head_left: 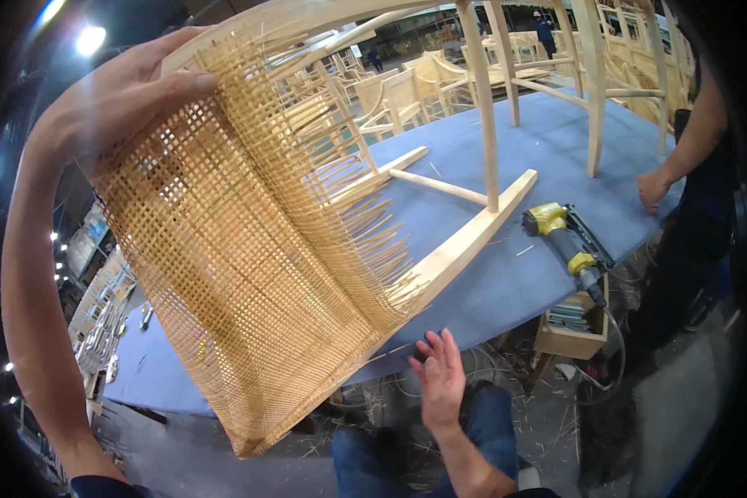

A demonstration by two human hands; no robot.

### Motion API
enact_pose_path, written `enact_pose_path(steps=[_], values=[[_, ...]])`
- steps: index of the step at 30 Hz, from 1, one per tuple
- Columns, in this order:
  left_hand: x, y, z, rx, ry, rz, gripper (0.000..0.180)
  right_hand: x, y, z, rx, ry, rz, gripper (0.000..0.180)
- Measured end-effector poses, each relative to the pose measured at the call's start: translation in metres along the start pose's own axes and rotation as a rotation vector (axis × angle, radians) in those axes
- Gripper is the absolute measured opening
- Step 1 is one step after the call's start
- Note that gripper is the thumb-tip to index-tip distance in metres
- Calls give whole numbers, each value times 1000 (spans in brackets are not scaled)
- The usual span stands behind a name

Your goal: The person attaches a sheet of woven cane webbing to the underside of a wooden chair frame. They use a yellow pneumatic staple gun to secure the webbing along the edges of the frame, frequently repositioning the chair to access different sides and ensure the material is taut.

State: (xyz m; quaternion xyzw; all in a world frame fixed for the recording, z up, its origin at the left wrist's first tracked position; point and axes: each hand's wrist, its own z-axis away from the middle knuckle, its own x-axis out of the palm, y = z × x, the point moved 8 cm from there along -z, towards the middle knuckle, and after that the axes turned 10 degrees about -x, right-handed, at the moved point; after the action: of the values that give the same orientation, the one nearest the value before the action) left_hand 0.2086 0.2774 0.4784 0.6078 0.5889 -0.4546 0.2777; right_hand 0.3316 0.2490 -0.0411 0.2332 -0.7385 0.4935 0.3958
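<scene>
A pale wooden chair (465, 245) lies tipped over on a blue-topped table. Woven cane webbing (224, 241) is stretched across its seat frame, tilted toward me. Loose cane strands (382, 228) stick out in a ragged fringe past a fold in the weave. At the upper left my left hand (133, 91) grips the edge of the seat, thumb lying on the cane and the other fingers mostly hidden behind. My right hand (441, 382) hovers below the lower edge of the seat, apart from it, fingers loosely raised and holding nothing visible.
A yellow and grey nail gun (564, 245) rests on the blue table (506, 290) with a hose attached. Below it a wooden box (568, 340) holds metal strips. At the right edge hangs another person's hand (654, 191). More chair frames (407, 91) stand behind.
</scene>
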Motion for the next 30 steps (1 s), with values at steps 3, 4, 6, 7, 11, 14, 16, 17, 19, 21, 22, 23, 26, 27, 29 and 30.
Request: enact_pose_path(steps=[3,4,6,7,11,14,16,17,19,21,22,23,26,27,29,30], values=[[2,-3,0,11,-51,11,102,34,36,32,187,68,-194,62],[0,-4,0,-18,-41,11,102,41,47,44,299,58,-250,61],[-3,-4,-2,-70,-20,25,102,53,68,70,484,56,-289,52],[3,-6,-1,-75,-16,21,101,59,78,78,539,40,-291,50],[7,0,1,189,-60,59,88,86,106,83,692,-60,-416,53],[-3,-1,23,575,-136,132,71,105,126,99,814,-94,-542,63],[-5,9,31,595,-155,92,65,114,136,96,695,-86,-590,67],[-3,17,30,485,-154,24,65,116,138,92,625,-80,-609,69],[4,60,36,-10,-94,-187,74,111,138,75,531,-60,-546,73],[-6,66,54,-142,-110,-357,82,125,146,106,573,-53,-554,77],[-8,54,48,-81,-117,-317,81,120,159,108,562,-24,-539,79],[-10,43,40,-23,-119,-282,80,114,168,114,552,4,-525,80],[-2,-36,1,106,-125,-12,67,118,164,102,597,-80,-507,83],[-8,-28,13,113,-121,11,65,122,157,103,591,-63,-509,84],[-31,-13,30,231,-96,32,62,132,148,99,489,-112,-518,85],[-35,-20,42,180,-85,57,62,132,150,114,482,-112,-524,85]])
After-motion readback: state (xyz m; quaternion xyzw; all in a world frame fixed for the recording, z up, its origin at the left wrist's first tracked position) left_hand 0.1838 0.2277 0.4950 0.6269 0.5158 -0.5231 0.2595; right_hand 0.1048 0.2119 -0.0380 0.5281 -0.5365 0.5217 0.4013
